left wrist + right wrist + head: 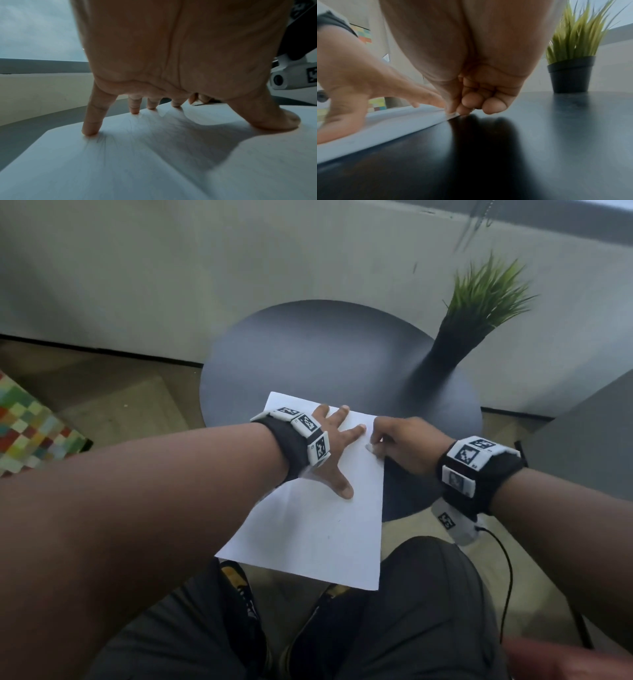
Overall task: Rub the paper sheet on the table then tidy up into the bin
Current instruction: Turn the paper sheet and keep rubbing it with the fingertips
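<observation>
The table (308,347) is round, dark and smooth, with a dull sheen; it fills the middle of the head view, and its upper half lies bare up to the far rim by the grey wall (171,268). The sheet (318,518) is flat white paper, lying aslant at centre frame; its upper part rests on the table, while its lower part juts past the near rim over the person's lap. Its right edge runs straight down the middle of the frame, with bare tabletop to the right of it. The plant (479,302), stiff green blades in a black tapered pot, stands at the upper right, near the table's rim and well apart from the sheet.

The left hand (334,446) lies spread on the sheet's upper part, fingers straight, fingertips (89,129) and thumb pressing the paper. The right hand (400,443) sits at the sheet's right edge, fingers curled; thumb and fingertips (464,111) pinch a small pale thing that touches the paper's edge. What it is cannot be told.
</observation>
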The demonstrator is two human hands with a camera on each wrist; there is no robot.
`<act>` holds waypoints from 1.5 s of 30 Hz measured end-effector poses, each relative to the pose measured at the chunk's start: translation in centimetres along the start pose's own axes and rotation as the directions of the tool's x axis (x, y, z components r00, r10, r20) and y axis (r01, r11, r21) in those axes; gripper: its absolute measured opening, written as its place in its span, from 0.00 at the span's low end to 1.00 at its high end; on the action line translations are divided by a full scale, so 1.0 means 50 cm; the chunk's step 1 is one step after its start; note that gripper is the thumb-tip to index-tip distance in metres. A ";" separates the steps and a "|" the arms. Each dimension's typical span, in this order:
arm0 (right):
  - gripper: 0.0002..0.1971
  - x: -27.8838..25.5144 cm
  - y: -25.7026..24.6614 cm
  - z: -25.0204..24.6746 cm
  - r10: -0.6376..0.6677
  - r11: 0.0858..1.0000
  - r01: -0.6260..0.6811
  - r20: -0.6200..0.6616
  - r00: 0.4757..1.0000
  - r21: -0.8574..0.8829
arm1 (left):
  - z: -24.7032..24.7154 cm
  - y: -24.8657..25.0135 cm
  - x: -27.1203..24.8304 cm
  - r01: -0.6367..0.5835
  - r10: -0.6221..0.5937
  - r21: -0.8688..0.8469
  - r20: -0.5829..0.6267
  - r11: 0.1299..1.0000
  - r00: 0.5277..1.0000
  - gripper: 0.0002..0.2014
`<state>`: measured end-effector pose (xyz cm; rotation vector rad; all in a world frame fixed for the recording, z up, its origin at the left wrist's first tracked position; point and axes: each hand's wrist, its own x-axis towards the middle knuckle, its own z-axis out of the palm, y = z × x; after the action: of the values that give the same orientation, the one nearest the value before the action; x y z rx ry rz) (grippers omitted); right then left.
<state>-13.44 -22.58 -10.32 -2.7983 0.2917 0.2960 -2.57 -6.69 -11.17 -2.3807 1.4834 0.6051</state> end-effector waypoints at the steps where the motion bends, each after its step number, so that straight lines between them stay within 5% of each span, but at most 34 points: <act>1: 0.05 0.001 -0.002 0.004 0.001 1.000 -0.001 -0.012 1.000 -0.013 | 0.000 -0.001 -0.001 0.001 -0.001 -0.003 -0.003 1.000 1.000 0.64; 5: 0.05 -0.023 -0.039 0.031 -0.142 0.990 0.141 0.102 0.985 0.019 | 0.010 -0.003 -0.004 0.008 -0.008 -0.032 -0.008 0.999 1.000 0.64; 10: 0.07 -0.005 0.009 -0.011 0.044 0.999 -0.043 0.096 0.994 -0.017 | 0.012 -0.037 -0.011 -0.021 0.022 0.006 -0.017 1.000 1.000 0.65; 14: 0.08 0.005 0.019 -0.017 0.044 0.999 -0.045 0.168 0.985 0.002 | 0.015 -0.048 -0.015 -0.015 0.015 -0.003 -0.006 1.000 1.000 0.67; 19: 0.06 0.026 0.004 -0.006 0.110 0.994 -0.110 -0.008 0.994 -0.013 | 0.008 -0.035 -0.013 -0.022 0.021 -0.034 -0.046 0.999 0.999 0.64; 22: 0.04 0.002 -0.036 0.026 -0.119 0.988 0.125 0.075 0.990 -0.089 | 0.009 -0.034 -0.017 -0.038 0.038 -0.008 -0.053 0.999 0.998 0.63; 25: 0.04 -0.013 -0.061 0.019 -0.293 0.949 0.316 0.304 0.906 -0.026 | 0.005 -0.025 -0.017 -0.053 0.054 0.033 -0.029 0.998 0.998 0.64; 30: 0.05 0.056 0.006 -0.019 0.008 0.992 -0.004 0.028 1.000 -0.129 | 0.008 -0.029 -0.005 -0.045 0.046 0.032 -0.012 0.998 0.999 0.65; 32: 0.04 0.045 -0.013 0.000 -0.053 0.987 0.055 0.021 0.998 -0.154 | 0.013 -0.034 -0.003 -0.046 0.046 0.037 -0.009 0.998 0.999 0.65; 35: 0.03 0.000 -0.056 0.025 -0.237 0.964 0.256 0.207 0.949 -0.071 | 0.017 -0.037 0.002 -0.050 0.051 0.039 0.000 0.998 0.999 0.67; 41: 0.06 0.055 0.008 -0.006 0.020 0.986 -0.027 -0.041 0.999 -0.165 | 0.014 -0.039 0.010 -0.052 0.052 0.037 0.009 0.998 0.999 0.66; 45: 0.07 -0.013 -0.081 0.037 -0.235 0.967 0.250 0.217 0.948 -0.045 | 0.016 -0.041 0.011 -0.059 0.059 0.031 0.013 0.998 0.998 0.66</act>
<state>-13.42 -18.08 -10.77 -2.8015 -0.1147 0.5468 -0.67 -5.88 -12.15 -2.3130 1.5514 0.6043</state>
